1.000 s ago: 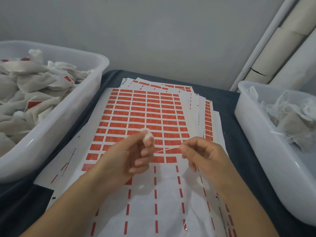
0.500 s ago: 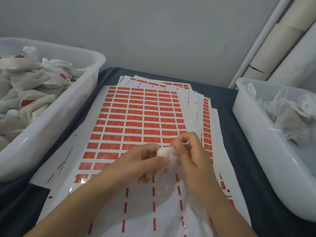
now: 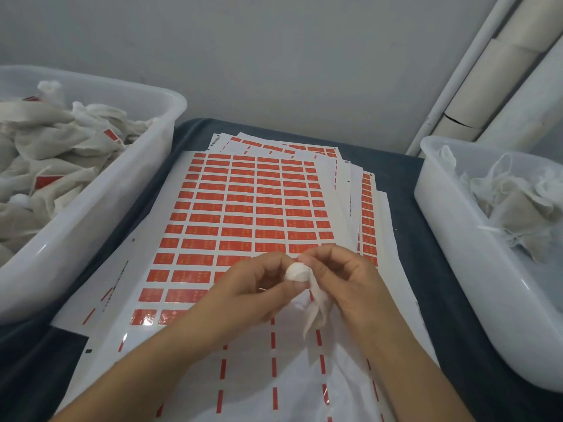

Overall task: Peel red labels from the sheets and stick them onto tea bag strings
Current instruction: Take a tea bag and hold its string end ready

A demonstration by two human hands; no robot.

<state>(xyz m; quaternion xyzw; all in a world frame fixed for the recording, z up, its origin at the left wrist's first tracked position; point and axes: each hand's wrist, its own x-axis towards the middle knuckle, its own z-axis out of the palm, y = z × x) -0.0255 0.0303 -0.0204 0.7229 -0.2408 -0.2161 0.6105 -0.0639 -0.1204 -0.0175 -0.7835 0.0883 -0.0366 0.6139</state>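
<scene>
**Both hands are holding one tea bag over the label sheets**

The left hand (image 3: pixel 259 287) and the right hand (image 3: pixel 344 278) are meeting above the top white sheet of small red rectangular labels (image 3: pixel 243 214), which is lying on a pile of similar sheets on the dark blue cloth-covered table (image 3: pixel 405 184). Between them the fingers of both hands are curling round a small white gauze tea bag (image 3: pixel 300 277); its gathered top is sitting at the fingertips and its loose tail is hanging down over the bare part of the sheet. The string is too thin to make out here, and no label is showing on the fingers.

I judge the bag to be very light, soft and easy to crush, so it is better to take it at the knotted top and pull the string out gently. The labels look thin and sticky; lifting one by a corner should be enough.

The white plastic tub on the left (image 3: pixel 122 208) is holding many bags, some with red labels. The white plastic tub on the right (image 3: pixel 451 226) is holding fewer bags.
</scene>
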